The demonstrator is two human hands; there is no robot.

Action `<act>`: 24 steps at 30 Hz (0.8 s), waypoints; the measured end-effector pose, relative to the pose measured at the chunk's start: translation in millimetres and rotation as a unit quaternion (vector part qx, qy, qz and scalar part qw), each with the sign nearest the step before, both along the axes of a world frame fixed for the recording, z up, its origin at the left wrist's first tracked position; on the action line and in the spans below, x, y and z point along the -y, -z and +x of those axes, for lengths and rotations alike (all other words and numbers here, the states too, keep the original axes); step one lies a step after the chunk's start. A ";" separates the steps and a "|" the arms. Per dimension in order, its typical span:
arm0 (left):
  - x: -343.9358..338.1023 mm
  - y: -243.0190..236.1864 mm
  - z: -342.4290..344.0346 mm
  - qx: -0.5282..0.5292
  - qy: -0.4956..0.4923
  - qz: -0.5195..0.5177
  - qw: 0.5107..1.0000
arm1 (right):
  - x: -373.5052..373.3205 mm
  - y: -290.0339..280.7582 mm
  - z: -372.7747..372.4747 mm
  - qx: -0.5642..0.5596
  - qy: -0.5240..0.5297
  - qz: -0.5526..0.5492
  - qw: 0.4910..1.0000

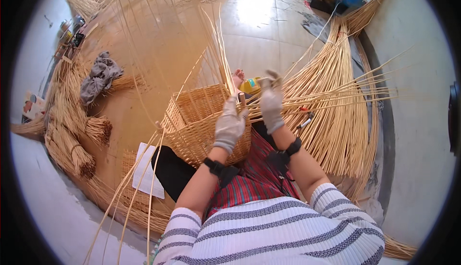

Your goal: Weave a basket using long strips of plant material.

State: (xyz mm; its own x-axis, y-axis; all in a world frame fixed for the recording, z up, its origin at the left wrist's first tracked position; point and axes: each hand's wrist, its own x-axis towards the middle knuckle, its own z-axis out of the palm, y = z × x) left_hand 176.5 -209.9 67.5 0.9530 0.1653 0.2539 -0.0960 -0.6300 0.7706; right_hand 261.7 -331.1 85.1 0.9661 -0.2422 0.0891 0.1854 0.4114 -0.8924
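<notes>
A partly woven wicker basket (pixel 192 142) rests tilted on my lap, with upright stakes rising from its far side and long loose rods running out from its corners. My left hand (pixel 230 125), in a pale work glove, is closed on the basket's near right corner, beside a short wooden corner post (pixel 242 99). Just right of that corner, my gloved right hand (pixel 272 105) is raised next to the willow rods (pixel 331 100) that stretch off to the right. Its fingers point up and are blurred, so whether they hold a rod is unclear.
A large fan of willow rods (pixel 331 135) lies on the floor at right. Rod bundles (pixel 72 145) and a grey cloth (pixel 100 77) lie at left. Beyond the basket stands a yellow container (pixel 249 85). A white sheet (pixel 148 171) lies by my left knee.
</notes>
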 end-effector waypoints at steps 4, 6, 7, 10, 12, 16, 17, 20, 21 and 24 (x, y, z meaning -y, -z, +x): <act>22.9 9.5 9.2 -0.073 -0.017 0.007 0.997 | 33.8 58.9 98.2 -0.238 0.029 0.246 0.939; 19.5 25.7 12.5 -0.027 0.000 0.015 1.000 | 33.7 82.5 129.1 -0.286 -0.004 0.265 0.921; 16.7 22.5 13.0 -0.003 0.007 0.021 1.000 | 28.9 89.2 139.0 -0.295 -0.020 0.274 0.915; 19.4 24.3 7.8 -0.009 0.007 -0.004 1.000 | 9.5 98.7 152.2 -0.286 -0.098 0.300 0.905; 17.4 21.2 9.2 -0.006 0.012 0.000 1.000 | -8.9 92.4 163.7 -0.252 -0.183 0.318 0.896; 11.1 31.3 11.1 0.002 0.014 -0.014 1.000 | -34.9 42.8 147.2 -0.129 -0.299 0.289 0.900; 7.1 34.4 11.8 0.005 0.012 -0.012 1.000 | -31.9 18.3 126.4 -0.094 -0.293 0.271 0.912; 7.2 32.1 13.0 -0.011 0.022 0.013 1.000 | 4.6 -26.4 63.7 0.011 -0.270 0.260 0.927; 7.7 34.4 12.4 0.006 0.027 0.010 1.000 | 19.7 -24.7 48.2 0.043 -0.275 0.288 0.916; 8.8 38.5 13.8 0.065 0.037 -0.004 0.997 | 53.1 -19.3 16.6 0.062 -0.225 0.311 0.921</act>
